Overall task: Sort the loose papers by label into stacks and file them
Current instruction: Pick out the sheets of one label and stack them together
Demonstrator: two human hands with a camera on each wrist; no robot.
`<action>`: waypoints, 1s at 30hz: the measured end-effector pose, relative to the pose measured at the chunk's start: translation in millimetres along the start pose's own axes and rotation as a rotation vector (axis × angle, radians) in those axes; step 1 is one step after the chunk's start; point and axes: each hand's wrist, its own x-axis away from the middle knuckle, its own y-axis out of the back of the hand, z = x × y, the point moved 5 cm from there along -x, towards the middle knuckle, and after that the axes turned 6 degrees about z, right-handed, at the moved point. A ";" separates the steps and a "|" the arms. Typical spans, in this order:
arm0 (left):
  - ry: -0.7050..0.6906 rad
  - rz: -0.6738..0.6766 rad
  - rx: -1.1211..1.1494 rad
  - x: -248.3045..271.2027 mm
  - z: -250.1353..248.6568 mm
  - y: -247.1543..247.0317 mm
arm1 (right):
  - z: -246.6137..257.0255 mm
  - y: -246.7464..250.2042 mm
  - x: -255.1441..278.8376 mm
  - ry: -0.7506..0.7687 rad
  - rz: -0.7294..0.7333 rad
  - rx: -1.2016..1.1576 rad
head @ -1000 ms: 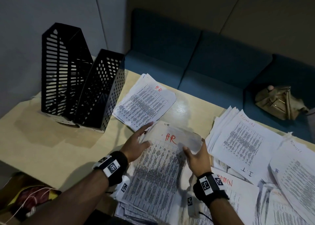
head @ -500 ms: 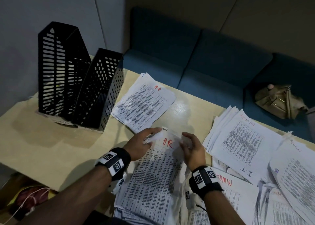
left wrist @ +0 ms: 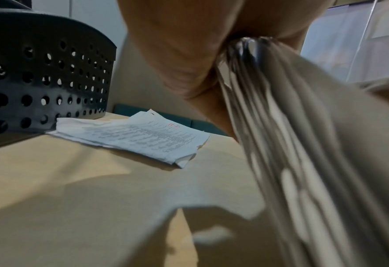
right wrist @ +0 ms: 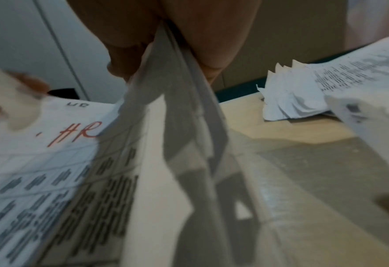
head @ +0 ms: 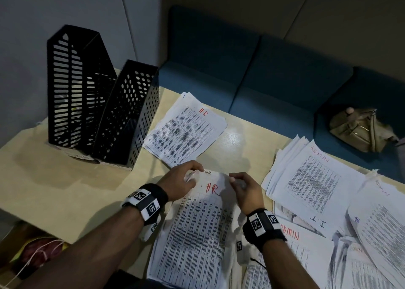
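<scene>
Since a second ago both hands have drawn closer together at the top edge of the near HR bundle [head: 197, 229], and the sheet corner that the right hand held lifted has come down.

The left hand [head: 180, 182] grips the bundle's upper left corner; the left wrist view shows many sheet edges fanned out from between its curled fingers [left wrist: 184, 59]. The right hand [head: 246, 190] pinches the upper right corner, thumb on one side and fingers [right wrist: 214, 45] on the other, with several sheets caught between them. The top sheet bears "HR" in red, and the bundle lies on the near edge of the bench [head: 65, 190], its far end raised by the hands.

A second HR stack [head: 186, 133] lies flat farther back, just beside the two black file holders [head: 103, 113], which stand upright and touch each other near the wall. To the right, well apart from the hands, a fanned pile marked ADMIN [head: 313, 179] spreads over other loose sheets [head: 372, 234], one of them marked "I.T". Beyond the bench runs a blue sofa [head: 263, 74] with a tan bag [head: 359, 128] on its seat.
</scene>
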 end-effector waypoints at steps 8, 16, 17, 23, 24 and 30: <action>0.077 -0.102 0.215 18.7 26.6 -4.4 | -18.2 3.6 -0.3 -0.081 0.007 -0.031; 0.009 -0.201 0.184 16.1 24.6 -0.1 | -14.1 -2.4 -0.9 -0.006 -0.066 -0.159; 0.013 -0.200 0.175 15.5 25.1 1.7 | -14.8 -2.3 -0.8 -0.005 -0.067 -0.156; 0.083 -0.138 0.193 19.8 31.6 -2.5 | -17.0 -1.5 0.3 -0.025 -0.057 -0.155; 0.089 -0.145 0.192 20.9 33.5 -4.3 | -17.8 -1.9 -0.4 -0.039 -0.061 -0.174; 0.203 -0.379 0.412 16.2 60.5 4.6 | -14.9 -6.5 8.9 -0.063 0.034 -0.355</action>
